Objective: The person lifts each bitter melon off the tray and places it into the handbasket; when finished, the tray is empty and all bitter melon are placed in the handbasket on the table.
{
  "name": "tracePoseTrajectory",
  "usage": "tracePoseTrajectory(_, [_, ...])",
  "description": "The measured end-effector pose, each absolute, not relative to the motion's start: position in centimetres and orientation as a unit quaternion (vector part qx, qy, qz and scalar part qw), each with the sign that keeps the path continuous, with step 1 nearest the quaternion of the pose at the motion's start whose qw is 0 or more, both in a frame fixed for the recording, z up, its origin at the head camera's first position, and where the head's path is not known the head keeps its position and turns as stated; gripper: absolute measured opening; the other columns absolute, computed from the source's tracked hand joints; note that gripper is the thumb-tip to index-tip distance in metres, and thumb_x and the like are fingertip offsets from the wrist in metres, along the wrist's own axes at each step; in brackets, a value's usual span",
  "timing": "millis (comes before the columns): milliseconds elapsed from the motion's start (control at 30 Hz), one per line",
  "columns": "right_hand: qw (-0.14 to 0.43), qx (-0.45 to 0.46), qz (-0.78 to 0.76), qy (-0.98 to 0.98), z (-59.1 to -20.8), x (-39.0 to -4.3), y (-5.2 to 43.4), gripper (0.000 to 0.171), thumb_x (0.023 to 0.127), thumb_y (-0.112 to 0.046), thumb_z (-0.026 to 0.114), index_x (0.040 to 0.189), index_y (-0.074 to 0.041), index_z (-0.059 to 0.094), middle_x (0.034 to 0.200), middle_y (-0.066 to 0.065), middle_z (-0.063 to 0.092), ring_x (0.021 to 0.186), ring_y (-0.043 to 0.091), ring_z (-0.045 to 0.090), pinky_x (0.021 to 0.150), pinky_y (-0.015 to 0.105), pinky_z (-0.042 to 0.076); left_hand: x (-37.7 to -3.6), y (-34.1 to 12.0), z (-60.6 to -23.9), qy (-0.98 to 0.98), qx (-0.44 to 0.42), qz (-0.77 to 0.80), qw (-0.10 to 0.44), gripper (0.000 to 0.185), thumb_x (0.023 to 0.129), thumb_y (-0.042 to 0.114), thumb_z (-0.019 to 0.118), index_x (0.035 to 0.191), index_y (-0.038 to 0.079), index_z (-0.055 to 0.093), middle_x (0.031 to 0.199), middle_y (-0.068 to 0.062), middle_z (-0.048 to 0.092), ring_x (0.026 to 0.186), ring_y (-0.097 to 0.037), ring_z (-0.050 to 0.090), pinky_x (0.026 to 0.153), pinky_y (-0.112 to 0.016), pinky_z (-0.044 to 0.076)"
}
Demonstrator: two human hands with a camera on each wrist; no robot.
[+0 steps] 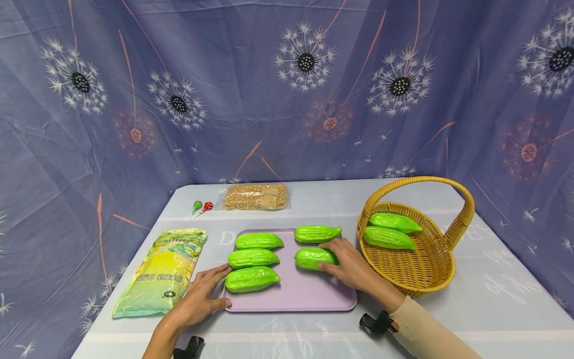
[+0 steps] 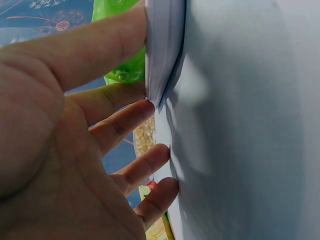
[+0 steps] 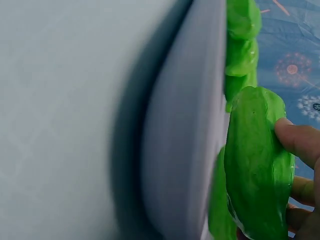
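Observation:
My right hand (image 1: 349,263) grips a bright green bitter melon (image 1: 312,259) by its right end, over the lilac tray (image 1: 287,302). In the right wrist view the thumb and fingers curl round this bitter melon (image 3: 257,165). Just behind it lies another bitter melon (image 1: 316,233). Three more, the nearest one (image 1: 252,279) among them, lie in a column on the tray's left side. My left hand (image 1: 203,295) rests at the tray's left edge, fingers spread and fairly straight. The left wrist view shows its thumb touching the tray rim (image 2: 162,45).
A wicker basket (image 1: 426,269) with a tall handle stands right of the tray, holding two bitter melons (image 1: 389,238). To the left lies a yellow-green bag (image 1: 163,271). Further back are a pack of corn kernels (image 1: 255,197), a green lollipop (image 1: 197,205) and a red lollipop (image 1: 208,206).

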State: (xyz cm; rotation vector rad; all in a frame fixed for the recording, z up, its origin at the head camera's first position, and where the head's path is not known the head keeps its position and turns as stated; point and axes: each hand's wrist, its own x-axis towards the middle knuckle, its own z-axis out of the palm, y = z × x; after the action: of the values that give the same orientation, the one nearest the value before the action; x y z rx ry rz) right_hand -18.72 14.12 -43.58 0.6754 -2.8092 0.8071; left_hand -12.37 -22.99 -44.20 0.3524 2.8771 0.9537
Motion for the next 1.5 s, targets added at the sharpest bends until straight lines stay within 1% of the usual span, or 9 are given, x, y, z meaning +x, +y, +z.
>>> tracePoseTrajectory(100, [0.093, 0.231, 0.27, -0.93, -43.1, -18.5, 14.3, 0.047, 0.08, -0.035, 0.073, 0.119, -0.012, 0.062, 0.113, 0.005, 0.062, 0.106, 0.023, 0.055, 0.092, 0.044, 0.044, -12.4, -23.0, -44.2, 0.943, 0.115, 0.311, 0.044, 0.072, 0.074, 0.034, 0.076, 0.137, 0.013, 0.05, 0.148, -0.007, 0.042, 0.128, -0.032, 0.034, 0.099, -0.055, 0.019])
tracePoseTrajectory(233, [0.121, 0.243, 0.267, -0.925, -42.5, -18.2, 14.6, 0.046, 0.079, -0.035, 0.074, 0.118, -0.014, 0.062, 0.107, 0.0, 0.063, 0.097, 0.016, 0.053, 0.084, 0.038, 0.043, -12.4, -22.9, -44.1, 0.943, 0.114, 0.308, 0.044, 0.072, 0.074, 0.034, 0.076, 0.137, 0.013, 0.05, 0.148, -0.007, 0.042, 0.128, -0.032, 0.034, 0.099, -0.056, 0.019])
tracePoseTrajectory(400, [0.146, 0.259, 0.272, -0.915, -41.6, -17.7, 15.0, 0.046, 0.077, -0.031, 0.076, 0.117, -0.013, 0.063, 0.106, -0.001, 0.063, 0.095, 0.013, 0.051, 0.081, 0.034, 0.041, -12.3, -23.0, -44.0, 0.943, 0.115, 0.308, 0.045, 0.072, 0.074, 0.034, 0.076, 0.137, 0.013, 0.05, 0.148, -0.007, 0.041, 0.128, -0.032, 0.034, 0.099, -0.055, 0.019])
tracePoseTrajectory(633, [0.155, 0.259, 0.271, -0.914, -40.4, -17.2, 16.2, 0.047, 0.078, -0.028, 0.075, 0.12, -0.013, 0.061, 0.112, 0.002, 0.063, 0.105, 0.019, 0.053, 0.089, 0.043, 0.043, -12.3, -22.9, -44.0, 0.942, 0.112, 0.311, 0.048, 0.072, 0.074, 0.035, 0.076, 0.137, 0.012, 0.049, 0.149, -0.007, 0.041, 0.128, -0.032, 0.034, 0.1, -0.055, 0.019])
tracePoseTrajectory(933, [0.165, 0.252, 0.273, -0.914, -39.3, -16.8, 18.2, 0.048, 0.077, -0.023, 0.076, 0.121, -0.011, 0.06, 0.114, 0.003, 0.062, 0.105, 0.019, 0.053, 0.087, 0.043, 0.044, -12.3, -23.0, -44.0, 0.943, 0.116, 0.309, 0.046, 0.072, 0.074, 0.034, 0.076, 0.137, 0.013, 0.049, 0.148, -0.007, 0.041, 0.128, -0.032, 0.034, 0.098, -0.055, 0.02])
tracePoseTrajectory(1200, [0.177, 0.245, 0.265, -0.916, -38.9, -16.5, 20.1, 0.048, 0.077, -0.017, 0.076, 0.121, -0.008, 0.059, 0.118, 0.01, 0.061, 0.111, 0.027, 0.052, 0.09, 0.049, 0.044, -12.3, -23.0, -44.0, 0.945, 0.113, 0.305, 0.048, 0.072, 0.074, 0.034, 0.076, 0.137, 0.013, 0.049, 0.148, -0.007, 0.041, 0.128, -0.032, 0.035, 0.098, -0.056, 0.021])
tracePoseTrajectory(1300, [0.183, 0.243, 0.261, -0.916, -38.6, -16.4, 20.8, 0.049, 0.076, -0.015, 0.076, 0.121, -0.008, 0.059, 0.119, 0.01, 0.061, 0.111, 0.028, 0.052, 0.089, 0.05, 0.045, -12.3, -23.0, -44.0, 0.945, 0.113, 0.303, 0.047, 0.072, 0.074, 0.034, 0.076, 0.137, 0.013, 0.049, 0.148, -0.007, 0.041, 0.128, -0.032, 0.035, 0.098, -0.055, 0.022])
tracePoseTrajectory(1500, [0.188, 0.243, 0.251, -0.918, -38.2, -16.4, 22.1, 0.049, 0.076, -0.015, 0.077, 0.121, -0.011, 0.059, 0.118, 0.006, 0.06, 0.11, 0.022, 0.049, 0.089, 0.044, 0.04, -12.3, -22.9, -43.9, 0.945, 0.116, 0.302, 0.041, 0.072, 0.074, 0.035, 0.076, 0.137, 0.013, 0.05, 0.148, -0.007, 0.042, 0.127, -0.03, 0.035, 0.097, -0.054, 0.022])
